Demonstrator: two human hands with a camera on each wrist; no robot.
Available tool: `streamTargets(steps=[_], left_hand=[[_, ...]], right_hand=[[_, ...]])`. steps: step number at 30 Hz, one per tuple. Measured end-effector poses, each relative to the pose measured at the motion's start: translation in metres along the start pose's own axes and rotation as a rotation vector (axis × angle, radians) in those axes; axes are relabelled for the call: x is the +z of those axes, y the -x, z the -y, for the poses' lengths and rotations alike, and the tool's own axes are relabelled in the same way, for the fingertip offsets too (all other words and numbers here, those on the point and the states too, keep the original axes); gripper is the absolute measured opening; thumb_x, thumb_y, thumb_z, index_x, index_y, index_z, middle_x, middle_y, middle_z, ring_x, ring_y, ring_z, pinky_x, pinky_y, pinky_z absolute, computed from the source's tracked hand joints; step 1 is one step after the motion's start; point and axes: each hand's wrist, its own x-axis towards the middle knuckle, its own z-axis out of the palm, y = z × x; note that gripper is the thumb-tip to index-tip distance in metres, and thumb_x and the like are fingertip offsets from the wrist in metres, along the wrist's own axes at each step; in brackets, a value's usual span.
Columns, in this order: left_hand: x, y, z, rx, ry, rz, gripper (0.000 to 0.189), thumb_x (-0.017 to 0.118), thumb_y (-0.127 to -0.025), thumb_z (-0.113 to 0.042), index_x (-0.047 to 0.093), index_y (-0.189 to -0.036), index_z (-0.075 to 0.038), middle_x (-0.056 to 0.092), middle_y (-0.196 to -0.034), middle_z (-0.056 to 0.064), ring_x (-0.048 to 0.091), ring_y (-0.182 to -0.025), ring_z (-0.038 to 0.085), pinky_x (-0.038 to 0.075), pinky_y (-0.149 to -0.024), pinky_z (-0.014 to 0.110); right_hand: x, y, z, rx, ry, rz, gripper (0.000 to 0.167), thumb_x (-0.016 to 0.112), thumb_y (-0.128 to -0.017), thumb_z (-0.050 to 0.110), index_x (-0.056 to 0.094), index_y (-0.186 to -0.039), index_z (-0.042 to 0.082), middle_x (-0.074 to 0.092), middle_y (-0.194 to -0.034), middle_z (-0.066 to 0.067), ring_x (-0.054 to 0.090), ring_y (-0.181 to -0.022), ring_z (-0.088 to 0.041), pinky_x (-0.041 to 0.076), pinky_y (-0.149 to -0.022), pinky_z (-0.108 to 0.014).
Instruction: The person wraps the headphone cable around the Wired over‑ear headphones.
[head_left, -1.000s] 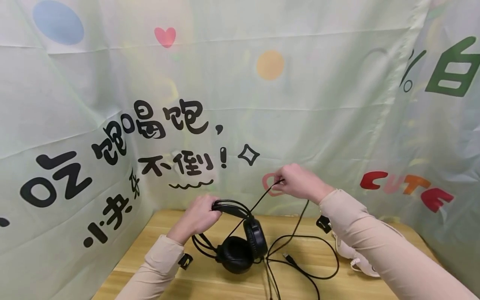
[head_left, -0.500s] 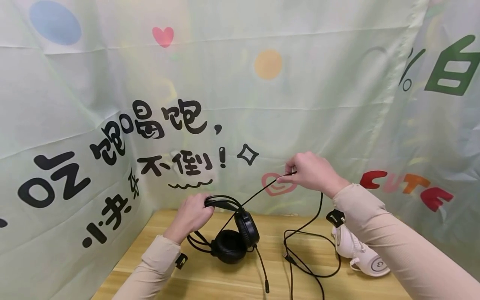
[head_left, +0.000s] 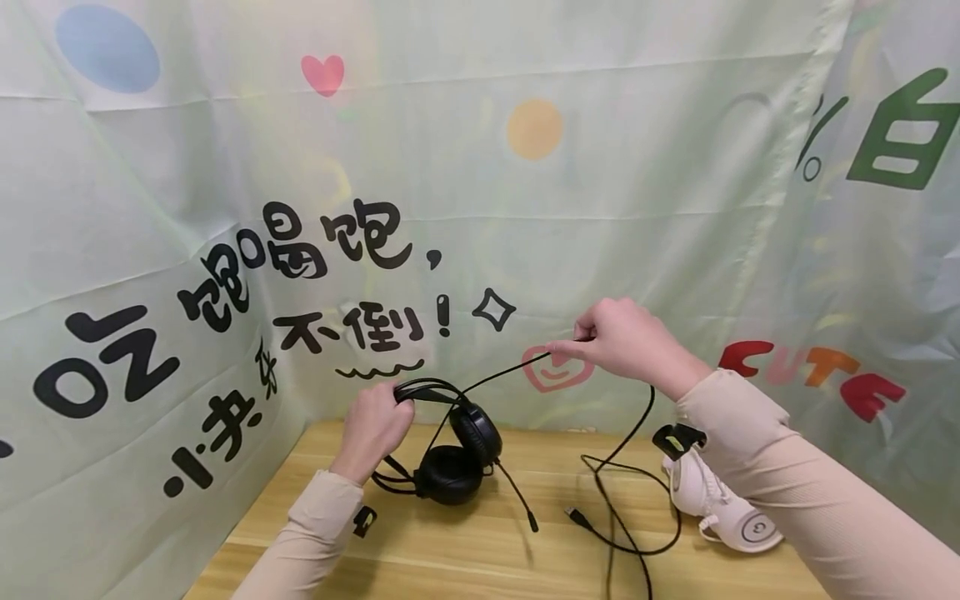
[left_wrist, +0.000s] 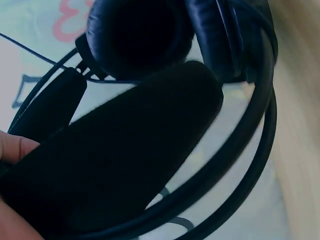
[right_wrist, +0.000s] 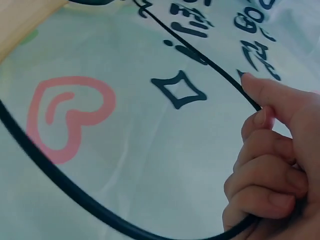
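Black over-ear headphones with a boom microphone are held up off the table by my left hand, which grips the headband. Close up in the left wrist view, the padded band lies between thumb and fingers, with the ear cups beyond. Up and to the right, my right hand pinches the black cable, its fingers curled round it in the right wrist view. From that hand the cable drops to loose loops on the table, where its USB plug lies.
White headphones lie at the right of the wooden table, partly behind my right forearm. A printed cloth curtain stands close behind the table and along both sides.
My right hand has moved right and slightly up, drawing the cable out from the headphones. My left hand has shifted a little left with the headphones, and the loops have slid right.
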Motion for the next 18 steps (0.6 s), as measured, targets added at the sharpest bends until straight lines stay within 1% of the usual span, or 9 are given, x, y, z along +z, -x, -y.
streamTargets(steps=[3, 5, 8, 9, 12, 13, 15, 16, 18], left_hand=[[0.001, -0.002, 0.010, -0.054, 0.002, -0.018, 0.015, 0.053, -0.089, -0.021, 0.053, -0.076, -0.014, 0.053, -0.070, 0.009, 0.052, -0.066, 0.027, 0.036, -0.054, 0.034], [0.001, -0.003, 0.016, -0.084, 0.014, -0.028, 0.016, 0.051, -0.088, -0.020, 0.055, -0.078, -0.010, 0.054, -0.071, 0.010, 0.051, -0.066, 0.027, 0.036, -0.055, 0.034], [0.000, -0.005, 0.023, -0.125, 0.078, -0.040, 0.032, 0.047, -0.090, -0.020, 0.071, -0.102, -0.001, 0.058, -0.076, 0.016, 0.042, -0.060, 0.023, 0.033, -0.052, 0.033], [0.000, -0.006, 0.024, -0.136, 0.103, -0.041, 0.041, 0.046, -0.090, -0.020, 0.072, -0.112, 0.002, 0.063, -0.082, 0.020, 0.038, -0.058, 0.022, 0.032, -0.051, 0.033], [0.000, -0.007, 0.027, -0.173, 0.172, -0.038, 0.051, 0.044, -0.092, -0.021, 0.070, -0.126, 0.005, 0.066, -0.098, 0.027, 0.032, -0.056, 0.020, 0.032, -0.051, 0.032], [0.000, -0.008, 0.028, -0.180, 0.182, -0.044, 0.051, 0.045, -0.092, -0.021, 0.070, -0.127, 0.005, 0.069, -0.105, 0.028, 0.034, -0.058, 0.020, 0.033, -0.052, 0.031], [0.001, -0.009, 0.030, -0.195, 0.201, -0.051, 0.046, 0.045, -0.092, -0.021, 0.072, -0.119, 0.004, 0.069, -0.109, 0.028, 0.040, -0.062, 0.021, 0.035, -0.055, 0.031], [0.002, -0.009, 0.031, -0.206, 0.209, -0.049, 0.043, 0.044, -0.092, -0.021, 0.072, -0.113, 0.004, 0.067, -0.101, 0.026, 0.041, -0.062, 0.022, 0.035, -0.056, 0.030], [0.004, -0.010, 0.033, -0.222, 0.239, -0.056, 0.041, 0.045, -0.092, -0.020, 0.072, -0.114, 0.001, 0.066, -0.088, 0.021, 0.043, -0.062, 0.023, 0.036, -0.058, 0.031]], right_hand=[[-0.006, 0.003, 0.003, -0.021, -0.019, -0.004, 0.053, 0.073, -0.100, 0.045, 0.051, -0.059, 0.020, 0.033, -0.054, 0.010, 0.030, -0.054, -0.009, 0.027, -0.055, -0.026], [-0.009, 0.006, 0.006, -0.037, -0.024, -0.003, 0.052, 0.072, -0.101, 0.043, 0.050, -0.060, 0.020, 0.031, -0.054, 0.010, 0.028, -0.054, -0.009, 0.027, -0.056, -0.026], [-0.011, 0.010, 0.009, -0.052, -0.037, -0.004, 0.051, 0.070, -0.102, 0.043, 0.050, -0.061, 0.020, 0.030, -0.054, 0.010, 0.026, -0.053, -0.008, 0.026, -0.056, -0.026], [-0.012, 0.011, 0.011, -0.054, -0.044, -0.003, 0.050, 0.070, -0.103, 0.043, 0.051, -0.062, 0.020, 0.029, -0.054, 0.010, 0.026, -0.053, -0.008, 0.026, -0.056, -0.026], [-0.012, 0.014, 0.015, -0.067, -0.064, 0.004, 0.047, 0.068, -0.104, 0.042, 0.056, -0.064, 0.020, 0.030, -0.055, 0.010, 0.026, -0.054, -0.008, 0.026, -0.056, -0.026], [-0.011, 0.015, 0.016, -0.073, -0.070, 0.007, 0.046, 0.068, -0.104, 0.041, 0.059, -0.065, 0.020, 0.030, -0.055, 0.010, 0.026, -0.054, -0.008, 0.026, -0.056, -0.026], [-0.010, 0.017, 0.019, -0.086, -0.081, 0.015, 0.041, 0.067, -0.105, 0.039, 0.065, -0.068, 0.020, 0.032, -0.054, 0.009, 0.026, -0.053, -0.008, 0.027, -0.056, -0.025], [-0.009, 0.018, 0.020, -0.094, -0.084, 0.018, 0.039, 0.067, -0.105, 0.038, 0.068, -0.070, 0.020, 0.033, -0.054, 0.009, 0.026, -0.052, -0.008, 0.027, -0.055, -0.025], [-0.007, 0.019, 0.021, -0.106, -0.091, 0.020, 0.035, 0.067, -0.106, 0.035, 0.072, -0.074, 0.021, 0.035, -0.053, 0.009, 0.028, -0.051, -0.008, 0.028, -0.054, -0.024]])
